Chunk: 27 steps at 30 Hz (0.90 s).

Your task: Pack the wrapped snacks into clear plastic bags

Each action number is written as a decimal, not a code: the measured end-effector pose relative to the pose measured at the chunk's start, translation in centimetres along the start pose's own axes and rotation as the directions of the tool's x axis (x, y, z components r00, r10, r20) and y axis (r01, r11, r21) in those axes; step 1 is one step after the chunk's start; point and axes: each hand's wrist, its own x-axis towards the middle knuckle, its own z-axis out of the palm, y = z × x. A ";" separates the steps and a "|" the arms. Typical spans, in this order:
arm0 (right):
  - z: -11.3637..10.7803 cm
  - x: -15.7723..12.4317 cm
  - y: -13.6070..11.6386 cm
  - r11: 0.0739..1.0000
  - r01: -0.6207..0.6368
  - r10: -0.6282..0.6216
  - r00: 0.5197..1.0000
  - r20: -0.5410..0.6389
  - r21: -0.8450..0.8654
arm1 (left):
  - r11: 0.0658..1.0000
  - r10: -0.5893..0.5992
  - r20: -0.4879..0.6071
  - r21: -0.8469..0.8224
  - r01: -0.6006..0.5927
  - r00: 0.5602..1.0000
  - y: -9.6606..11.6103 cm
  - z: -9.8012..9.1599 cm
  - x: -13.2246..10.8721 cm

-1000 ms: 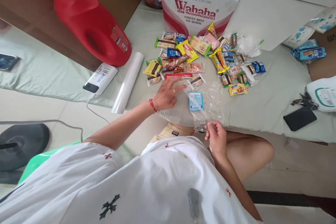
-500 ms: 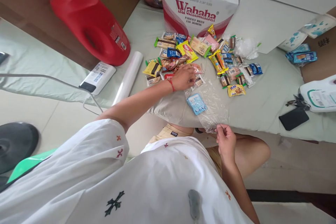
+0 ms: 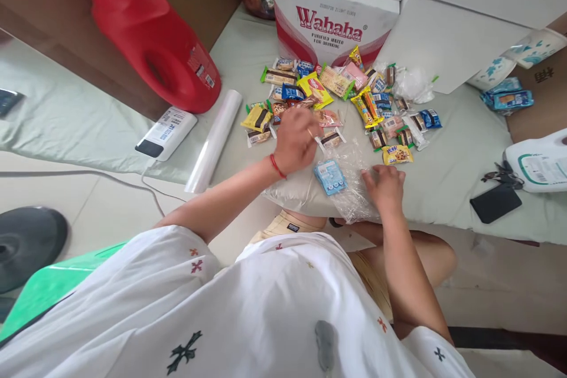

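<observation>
My left hand, with a red string round its wrist, hovers over the near left edge of the snack pile. Its fingers are curled; whatever may be in them is hidden. A sheet of clear plastic film lies crumpled at the bed's near edge, with a light-blue snack packet on its left part. My right hand rests at the film's right side, fingers apart and touching its edge. A small wrapped biscuit lies just beyond the blue packet. A yellow cookie packet is just beyond my right fingertips.
Several wrapped snacks are spread before a Wahaha carton. Left stand a roll of clear film, a white power bank with a cable, and a big red jug. Right are a black pouch, keys and a white bottle.
My left hand has drawn back from the film's far edge, toward the left and nearer me. My right hand has let go of the film's near corner and moved up along its right side.
</observation>
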 end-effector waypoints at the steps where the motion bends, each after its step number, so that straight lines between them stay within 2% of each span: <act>1: 0.4 0.7 -0.5 1.000 0.007 -0.007 1.000 0.029 0.005 | 0.995 0.097 0.098 -0.033 -0.095 0.990 0.9 0.2 -0.9; 2: 0.6 1.3 -0.8 1.000 0.007 -0.008 0.998 0.058 0.027 | 0.986 0.167 0.210 -0.057 -0.159 0.963 1.7 0.6 -1.7; 3: 0.7 1.8 -1.1 0.998 -0.003 -0.003 0.996 0.089 0.064 | 0.982 0.189 0.311 -0.057 -0.181 0.931 2.3 1.1 -2.4; 5: 0.6 2.8 -1.3 0.983 -0.065 0.035 0.984 0.173 0.170 | 0.991 0.122 0.449 -0.001 -0.136 0.885 2.8 2.2 -3.2; 7: 0.0 3.4 -1.4 0.936 -0.145 0.061 0.964 0.258 0.319 | 0.996 -0.015 0.479 0.085 -0.030 0.878 2.6 3.0 -3.4; 9: -0.7 3.5 -1.8 0.860 -0.160 0.009 0.954 0.299 0.485 | 0.992 -0.097 0.470 0.119 0.046 0.878 1.9 3.3 -3.1; 12: -1.7 2.5 -3.6 0.784 -0.013 -0.204 0.939 0.278 0.620 | 0.995 -0.092 0.501 0.076 0.062 0.861 1.2 3.3 -2.6; 13: -1.8 1.9 -4.4 0.793 0.068 -0.294 0.914 0.281 0.606 | 0.996 -0.092 0.504 0.061 0.071 0.859 1.1 3.3 -2.5; 15: -1.7 0.6 -6.3 0.834 0.265 -0.456 0.824 0.335 0.483 | 0.989 -0.147 0.450 0.056 0.136 0.881 1.1 3.3 -2.5; 17: -1.4 -0.7 -7.9 0.845 0.455 -0.535 0.723 0.437 0.281 | 0.962 -0.274 0.329 0.093 0.258 0.904 1.2 3.2 -2.6; 18: -1.2 -1.2 -8.5 0.833 0.522 -0.538 0.691 0.482 0.182 | 0.938 -0.346 0.276 0.120 0.325 0.896 1.2 3.1 -2.6; 19: -1.1 -1.5 -8.9 0.817 0.567 -0.531 0.673 0.515 0.101 | 0.910 -0.413 0.247 0.150 0.386 0.877 1.3 3.0 -2.7; 21: -1.0 -1.9 -9.4 0.788 0.616 -0.517 0.656 0.550 0.006 | 0.858 -0.511 0.257 0.206 0.470 0.821 1.3 2.4 -2.7; 24: -1.1 -1.9 -9.7 0.762 0.646 -0.505 0.638 0.581 -0.046 | 0.812 -0.583 0.302 0.221 0.540 0.754 1.3 1.4 -2.4; 27: -1.4 -1.8 -10.0 0.753 0.655 -0.497 0.630 0.598 -0.065 | 0.765 -0.634 0.343 0.148 0.627 0.693 1.6 0.7 -1.8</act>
